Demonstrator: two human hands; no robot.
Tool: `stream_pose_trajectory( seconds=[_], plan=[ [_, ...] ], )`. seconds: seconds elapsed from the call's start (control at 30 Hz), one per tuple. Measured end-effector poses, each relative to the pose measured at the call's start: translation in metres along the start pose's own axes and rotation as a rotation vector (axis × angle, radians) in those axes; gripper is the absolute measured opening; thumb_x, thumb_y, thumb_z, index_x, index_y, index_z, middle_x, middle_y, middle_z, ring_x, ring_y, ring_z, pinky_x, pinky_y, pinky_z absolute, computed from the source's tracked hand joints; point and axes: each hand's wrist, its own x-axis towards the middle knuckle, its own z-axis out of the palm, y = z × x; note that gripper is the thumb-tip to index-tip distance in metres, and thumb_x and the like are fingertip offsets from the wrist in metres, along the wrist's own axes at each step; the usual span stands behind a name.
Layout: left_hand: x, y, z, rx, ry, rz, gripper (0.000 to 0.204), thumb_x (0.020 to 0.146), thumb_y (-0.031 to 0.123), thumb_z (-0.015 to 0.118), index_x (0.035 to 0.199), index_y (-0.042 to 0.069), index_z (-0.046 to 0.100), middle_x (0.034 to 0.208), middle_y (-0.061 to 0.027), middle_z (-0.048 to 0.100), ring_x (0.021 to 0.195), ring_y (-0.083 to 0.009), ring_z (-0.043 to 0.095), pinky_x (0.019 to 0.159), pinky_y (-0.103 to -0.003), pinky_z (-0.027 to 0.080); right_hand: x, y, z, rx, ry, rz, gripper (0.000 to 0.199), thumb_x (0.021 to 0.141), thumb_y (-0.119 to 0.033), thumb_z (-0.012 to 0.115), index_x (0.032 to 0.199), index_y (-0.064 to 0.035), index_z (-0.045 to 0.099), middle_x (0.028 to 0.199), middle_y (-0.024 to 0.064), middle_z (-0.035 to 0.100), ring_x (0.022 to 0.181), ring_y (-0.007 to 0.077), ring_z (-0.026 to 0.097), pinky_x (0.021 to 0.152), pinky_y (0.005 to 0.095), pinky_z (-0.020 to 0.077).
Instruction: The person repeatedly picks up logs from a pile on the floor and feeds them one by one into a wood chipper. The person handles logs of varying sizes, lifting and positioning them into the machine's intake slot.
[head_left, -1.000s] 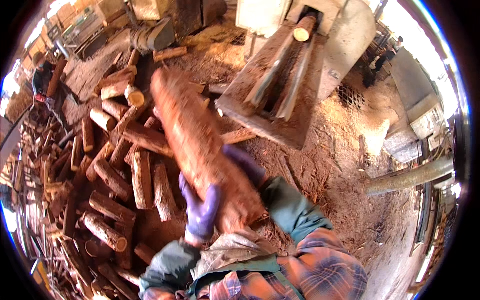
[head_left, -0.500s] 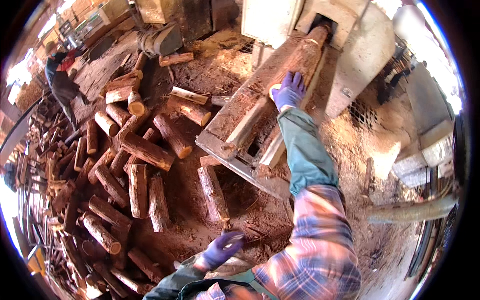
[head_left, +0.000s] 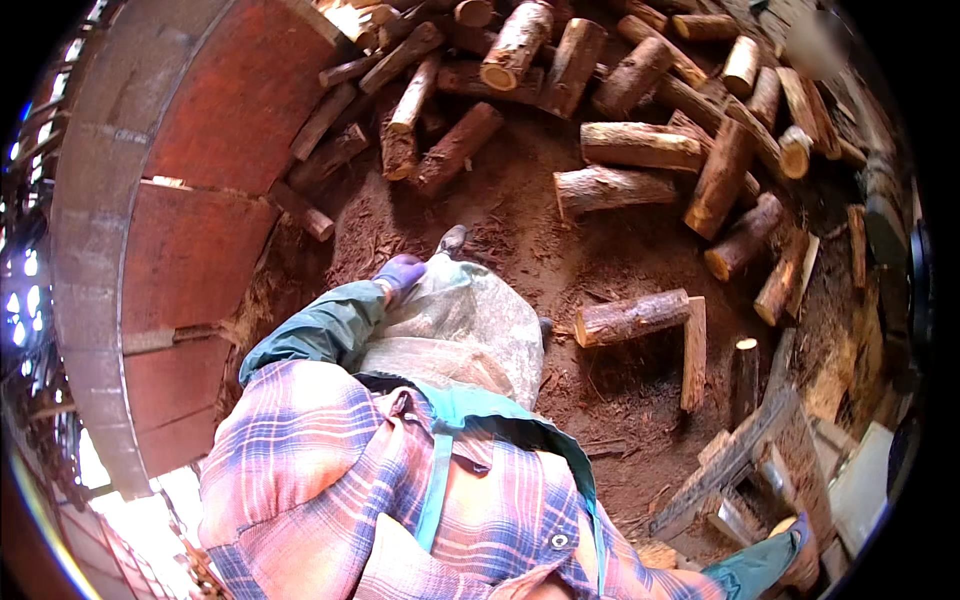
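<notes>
My left hand (head_left: 400,274), in a purple glove, rests against the pale, dirty apron (head_left: 465,320) over my legs. Its fingers are mostly hidden from above, and no held thing shows. My right arm stretches to the lower right, where my gloved right hand (head_left: 799,532) lies against a piece of wood (head_left: 803,568) at the wooden-railed machine bed (head_left: 735,450). How its fingers lie cannot be made out. Closest to the bed on the floor are a bark-covered log (head_left: 632,318) and a split piece of wood (head_left: 694,355) touching its end.
Many logs lie heaped across the far side, among them a pale-ended log (head_left: 517,45) and a thick dark log (head_left: 720,180). Reddish-brown panels (head_left: 200,260) form a curved barrier at my left. Bark scraps cover the brown floor (head_left: 510,210).
My view has swung left, away from the machine, toward the log heap and panels. My right arm now appears at the lower right edge. My left hand has come against the apron.
</notes>
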Motion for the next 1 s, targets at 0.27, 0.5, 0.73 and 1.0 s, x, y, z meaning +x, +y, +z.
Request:
stream_pose_trajectory(
  seconds=[0.27,0.5,0.73,1.0],
  plan=[
    [-0.018,-0.068,-0.037,0.058,-0.211,-0.426,0.059,0.08,0.042,0.064,0.129,0.009,0.063,0.124,-0.0188,0.065,0.116,-0.034,0.062,0.099,-0.04,0.047,-0.108,-0.462,0.05,0.705,-0.339,-0.587,0.046,0.094,-0.031,0.064,0.125,0.0025,0.062,0.125,0.013,0.064,0.111,0.0235,0.058,0.099,0.0337,0.044],
    [0.127,-0.204,-0.073,-0.553,-0.198,-0.286,0.052,0.087,0.034,0.07,0.125,0.0,0.062,0.118,-0.0133,0.067,0.107,-0.0195,0.063,0.094,-0.032,0.051,-0.488,-0.86,0.178,0.882,-0.895,-1.028,0.04,0.091,-0.025,0.071,0.12,0.0015,0.063,0.103,0.0073,0.067,0.092,0.0142,0.06,0.086,0.0283,0.0496],
    [0.358,-0.356,-0.129,-0.446,-0.22,-0.07,0.046,0.087,0.041,0.067,0.116,0.006,0.067,0.112,-0.0191,0.068,0.106,-0.0307,0.066,0.092,-0.036,0.051,-0.832,-0.979,0.322,0.517,-1.76,-0.268,0.065,0.091,-0.049,0.066,0.138,-0.0063,0.051,0.126,0.0089,0.06,0.11,0.021,0.056,0.089,0.0352,0.0487],
    [0.666,-0.368,-0.061,-0.294,-0.261,0.226,0.098,0.084,0.066,0.062,0.15,0.0,0.031,0.146,-0.0249,0.045,0.138,-0.033,0.042,0.113,-0.037,0.034,-0.936,-1.084,0.559,0.908,-1.578,0.56,0.094,0.09,-0.075,0.042,0.156,-0.0115,0.021,0.159,0.0188,0.026,0.144,0.0345,0.03,0.116,0.0501,0.0235]
  ],
)
